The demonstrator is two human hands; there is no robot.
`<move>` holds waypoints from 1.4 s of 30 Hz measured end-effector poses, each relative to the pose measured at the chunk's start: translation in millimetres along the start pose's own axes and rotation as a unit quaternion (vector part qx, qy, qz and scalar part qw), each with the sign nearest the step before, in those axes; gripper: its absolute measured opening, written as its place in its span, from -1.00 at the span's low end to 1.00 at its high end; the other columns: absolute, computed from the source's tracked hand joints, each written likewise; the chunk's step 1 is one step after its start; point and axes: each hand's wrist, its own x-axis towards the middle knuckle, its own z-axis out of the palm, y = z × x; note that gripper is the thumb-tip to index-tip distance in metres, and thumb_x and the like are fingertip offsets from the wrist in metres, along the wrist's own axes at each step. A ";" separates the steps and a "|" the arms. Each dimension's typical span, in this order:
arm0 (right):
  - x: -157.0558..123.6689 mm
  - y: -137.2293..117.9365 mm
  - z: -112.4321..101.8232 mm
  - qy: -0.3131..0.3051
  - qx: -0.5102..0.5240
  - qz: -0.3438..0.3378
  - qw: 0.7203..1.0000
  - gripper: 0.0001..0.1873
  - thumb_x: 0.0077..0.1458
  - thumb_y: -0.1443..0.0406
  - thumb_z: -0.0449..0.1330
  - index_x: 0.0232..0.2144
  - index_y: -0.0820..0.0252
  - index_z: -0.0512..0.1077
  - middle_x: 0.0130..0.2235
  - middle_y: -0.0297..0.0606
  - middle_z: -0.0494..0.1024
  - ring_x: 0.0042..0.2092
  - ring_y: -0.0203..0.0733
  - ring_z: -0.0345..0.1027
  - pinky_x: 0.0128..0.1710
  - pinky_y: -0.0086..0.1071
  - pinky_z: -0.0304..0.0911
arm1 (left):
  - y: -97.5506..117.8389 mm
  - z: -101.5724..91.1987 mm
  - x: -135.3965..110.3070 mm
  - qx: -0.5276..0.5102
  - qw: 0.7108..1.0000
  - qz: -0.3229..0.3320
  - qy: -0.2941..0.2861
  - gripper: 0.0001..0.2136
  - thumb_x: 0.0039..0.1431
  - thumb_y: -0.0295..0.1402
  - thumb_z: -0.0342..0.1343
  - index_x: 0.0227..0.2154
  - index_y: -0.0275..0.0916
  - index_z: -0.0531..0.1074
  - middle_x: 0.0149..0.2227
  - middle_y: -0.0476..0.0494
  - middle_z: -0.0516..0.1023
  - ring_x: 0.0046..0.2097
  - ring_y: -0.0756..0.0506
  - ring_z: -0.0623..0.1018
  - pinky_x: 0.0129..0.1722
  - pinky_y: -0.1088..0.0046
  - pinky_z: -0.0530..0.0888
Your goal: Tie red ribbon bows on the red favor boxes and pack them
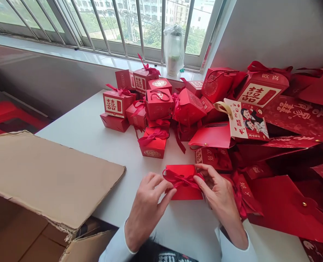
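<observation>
The red gift box lies on the white table, its ribbon bow apparently tied with perhaps only straightening left, the left hand pinching the ribbon, the right hand touching it, grip unclear, near other ribboned boxes.

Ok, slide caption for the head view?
Left hand and right hand at a ribbon bow on a red box, other boxes beyond on the white table.
</observation>
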 end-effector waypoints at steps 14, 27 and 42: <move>0.7 1.6 -0.8 -0.016 0.046 0.003 0.999 -0.77 0.14 0.17 0.07 -0.38 0.13 0.48 -0.33 -0.29 0.56 -0.29 -0.19 0.43 -0.31 -0.44 0.27 | 3.0 -0.7 -10.6 -0.195 0.945 -0.231 -0.127 -0.62 0.29 -0.19 -0.09 -0.61 -0.25 0.31 -0.63 0.08 0.21 -0.55 0.07 0.18 -0.57 0.55 0.15; 6.3 -3.9 -2.0 -0.061 0.019 0.013 0.998 -0.71 0.13 0.08 0.09 -0.33 0.14 0.45 -0.40 -0.35 0.54 -0.47 -0.28 0.32 -0.51 -0.48 0.16 | 2.0 15.6 -11.5 0.009 0.998 0.030 0.051 -0.91 0.24 -0.46 0.03 -0.31 -0.20 0.42 -0.42 -0.03 0.48 -0.39 -0.01 0.44 -0.36 0.48 0.36; 13.5 3.2 -1.7 -0.085 0.122 0.035 0.988 -0.78 0.08 0.14 0.18 -0.39 0.18 0.44 -0.41 -0.32 0.49 -0.39 -0.26 0.35 -0.41 -0.47 0.22 | -25.0 1.2 -6.2 0.088 0.955 0.254 0.129 -0.77 0.21 -0.61 -0.02 -0.25 -0.21 0.48 -0.43 -0.04 0.57 -0.37 -0.02 0.45 -0.26 0.35 0.32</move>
